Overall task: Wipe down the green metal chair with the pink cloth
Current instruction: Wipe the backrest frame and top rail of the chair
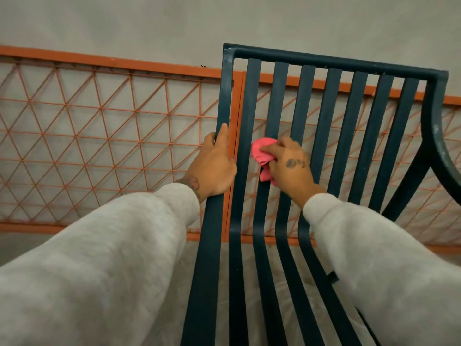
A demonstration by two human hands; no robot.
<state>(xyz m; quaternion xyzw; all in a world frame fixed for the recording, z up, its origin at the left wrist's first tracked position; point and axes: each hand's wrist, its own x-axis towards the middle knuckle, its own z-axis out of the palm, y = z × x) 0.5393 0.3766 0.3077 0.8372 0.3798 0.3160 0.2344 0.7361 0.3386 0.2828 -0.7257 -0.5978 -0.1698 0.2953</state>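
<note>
The dark green metal chair (331, 66) fills the centre and right, its slatted back rising ahead of me and its slats curving down into the seat. My left hand (213, 166) grips the left side rail of the backrest, thumb lying along the bar. My right hand (289, 162) holds the bunched pink cloth (263, 152) and presses it against the second and third slats from the left, about halfway up the back. Part of the cloth is hidden under my fingers.
An orange metal lattice fence (99, 126) runs behind the chair along a grey concrete wall (149, 23). The chair's curved right armrest (439, 146) arcs down at the far right. Grey concrete floor (15, 245) shows below the fence.
</note>
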